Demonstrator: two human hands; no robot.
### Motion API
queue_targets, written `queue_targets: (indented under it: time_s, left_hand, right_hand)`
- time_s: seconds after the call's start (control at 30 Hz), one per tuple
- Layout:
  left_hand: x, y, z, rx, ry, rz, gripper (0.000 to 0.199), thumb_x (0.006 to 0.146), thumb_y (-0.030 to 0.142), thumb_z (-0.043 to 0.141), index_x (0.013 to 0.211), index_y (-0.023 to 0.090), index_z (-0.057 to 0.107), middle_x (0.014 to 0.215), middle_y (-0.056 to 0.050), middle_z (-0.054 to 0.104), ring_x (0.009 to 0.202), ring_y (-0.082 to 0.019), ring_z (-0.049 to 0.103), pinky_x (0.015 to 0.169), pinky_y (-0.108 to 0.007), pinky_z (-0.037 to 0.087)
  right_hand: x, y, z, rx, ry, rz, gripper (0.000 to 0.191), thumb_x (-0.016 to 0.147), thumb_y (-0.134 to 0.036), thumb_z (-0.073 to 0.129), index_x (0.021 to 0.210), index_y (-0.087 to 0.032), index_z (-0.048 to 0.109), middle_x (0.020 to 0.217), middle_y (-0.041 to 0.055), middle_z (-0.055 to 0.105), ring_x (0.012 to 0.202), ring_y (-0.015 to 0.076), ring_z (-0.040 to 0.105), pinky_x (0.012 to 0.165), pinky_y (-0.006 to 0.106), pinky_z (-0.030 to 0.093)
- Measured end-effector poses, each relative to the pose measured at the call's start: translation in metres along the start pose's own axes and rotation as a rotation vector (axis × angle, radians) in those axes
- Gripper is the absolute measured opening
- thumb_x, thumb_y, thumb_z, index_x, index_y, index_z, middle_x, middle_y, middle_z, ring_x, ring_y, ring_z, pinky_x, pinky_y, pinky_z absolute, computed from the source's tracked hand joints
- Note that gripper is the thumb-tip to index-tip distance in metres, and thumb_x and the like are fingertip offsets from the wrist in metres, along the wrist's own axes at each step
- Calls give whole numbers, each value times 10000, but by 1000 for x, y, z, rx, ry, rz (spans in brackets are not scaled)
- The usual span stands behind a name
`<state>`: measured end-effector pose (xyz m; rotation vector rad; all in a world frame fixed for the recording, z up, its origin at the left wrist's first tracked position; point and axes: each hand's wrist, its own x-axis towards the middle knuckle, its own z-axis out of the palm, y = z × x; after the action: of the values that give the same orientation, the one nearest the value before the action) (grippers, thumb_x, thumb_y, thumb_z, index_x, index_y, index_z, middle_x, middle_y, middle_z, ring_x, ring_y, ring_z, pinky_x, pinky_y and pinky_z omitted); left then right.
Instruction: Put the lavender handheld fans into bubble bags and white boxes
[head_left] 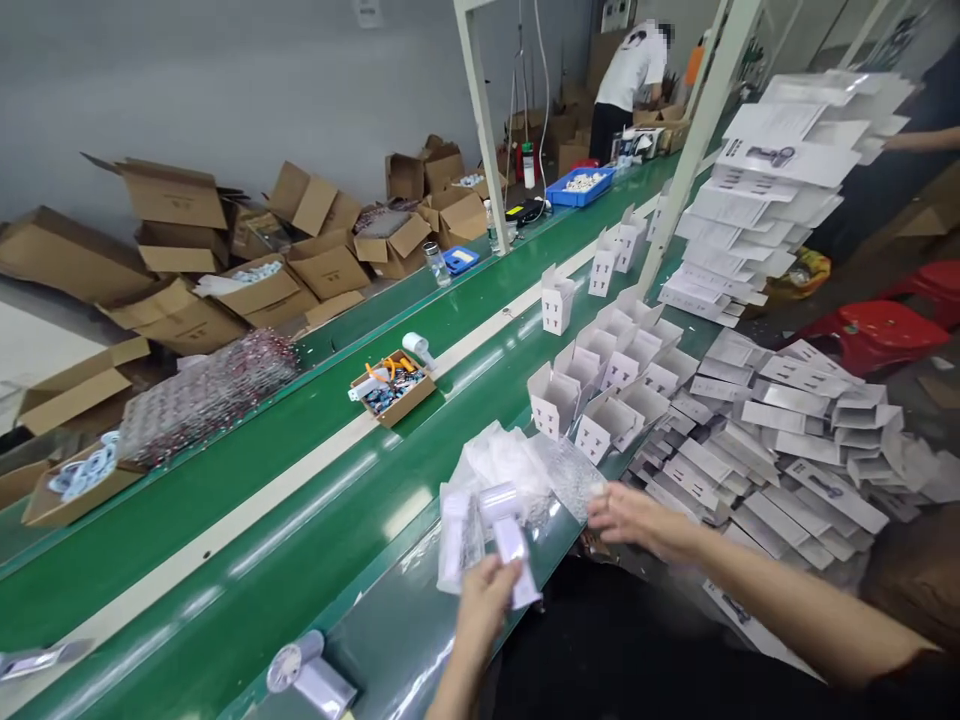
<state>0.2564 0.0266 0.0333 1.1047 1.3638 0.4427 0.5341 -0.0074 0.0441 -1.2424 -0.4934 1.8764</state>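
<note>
At the lower left of the frame, I saw a second fan point(311, 675) lying on the green work surface point(382, 625). At bottom centre, I had the left hand point(486, 597) closed around the handle of a lilac handheld fan point(511, 545), its head pointing up the frame. Just beside it lay a bagged fan point(454, 540) in clear wrap. Right of centre, I held the right hand point(641, 520) with fingers extended and gripping nothing, near the bubble wrap point(564, 470); I couldn't tell whether they touched. Beyond stood open white boxes point(555, 405), with flattened cartons point(780, 450) heaped at the right. Farther, a small cardboard tray point(409, 402) of parts sat mid-frame on the conveyor point(285, 530). At upper right, beyond a blue tray point(562, 197), a person in a white shirt point(630, 70) bent forward.
</note>
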Motion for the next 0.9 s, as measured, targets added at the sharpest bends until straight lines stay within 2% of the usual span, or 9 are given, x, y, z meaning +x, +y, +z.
queue_targets:
  time_s: [0.07, 0.17, 0.27, 0.37, 0.47, 0.57, 0.67, 0.8, 0.9]
  left_hand:
    - [15, 14, 57, 57, -241, 92, 414, 657, 577, 634, 666, 164, 613, 540, -4, 542, 482, -118, 466, 471, -233, 334]
    - [42, 19, 119, 207, -496, 159, 425, 764, 586, 519, 708, 172, 596, 569, -15, 570, 482, -128, 502, 496, -247, 370]
    - [71, 14, 147, 502, -374, 282, 374, 858, 498, 418, 863, 168, 593, 781, -85, 637, 715, -201, 603, 656, -307, 450]
    - [96, 5, 152, 943, -265, 394, 268, 802, 310, 546, 1006, 141, 586, 1098, -185, 576, 1079, -311, 507, 870, -407, 409]
    - [111, -5, 145, 1010, -323, 302, 244, 792, 127, 472, 994, 141, 609, 1132, -193, 566, 1127, -304, 478, 933, -420, 365]
    - [113, -6, 138, 877, -263, 231, 263, 804, 94, 410, 921, 146, 640, 1055, -160, 619, 1067, -263, 529, 927, -381, 367]
    - [105, 5, 133, 701, -146, 177, 260, 841, 199, 413, 931, 143, 650, 963, -119, 662, 934, -218, 593, 835, -323, 420]
    - [80, 24, 122, 109, -88, 102, 233, 752, 312, 550, 816, 124, 670, 724, -59, 662, 676, -172, 587, 626, -266, 427]
    - [58, 26, 104, -227, -92, 89, 183, 625, 293, 671, 681, 118, 670, 614, -23, 617, 581, -125, 520, 574, -234, 376]
  right_hand:
    - [5, 13, -1, 178, -11, -11, 475, 778, -381, 676, 1182, -221, 484, 1187, 91, 576, 1037, 224, 593, 857, 409, 491]
    - [9, 33, -14, 400, 192, -66, 432, 728, -401, 715, 1054, -195, 521, 969, 69, 655, 894, 210, 646, 796, 366, 520]
    - [-5, 36, -47, 424, 412, 9, 376, 726, -386, 719, 986, -179, 544, 866, 57, 659, 768, 176, 653, 689, 304, 546]
    - [-30, 29, -83, 372, 466, 147, 324, 738, -379, 708, 936, -166, 566, 850, 69, 646, 745, 164, 643, 624, 262, 546]
    - [-48, 23, -105, 318, 369, 202, 305, 711, -318, 730, 929, -183, 564, 839, 55, 626, 752, 171, 637, 609, 265, 542]
    - [-45, 20, -107, 271, 209, 187, 381, 656, -231, 752, 970, -207, 537, 802, 9, 594, 670, 145, 614, 619, 287, 542]
    - [-25, 17, -91, 260, 8, 150, 469, 618, -200, 754, 1023, -199, 517, 878, 15, 590, 712, 147, 611, 641, 313, 546]
    - [4, 8, -55, 241, -255, 135, 601, 595, -174, 744, 1136, -204, 484, 941, 44, 596, 773, 173, 617, 593, 289, 536]
    - [16, 2, -36, 195, -304, 136, 516, 618, -164, 711, 1095, -175, 514, 926, 57, 602, 752, 169, 613, 571, 279, 532]
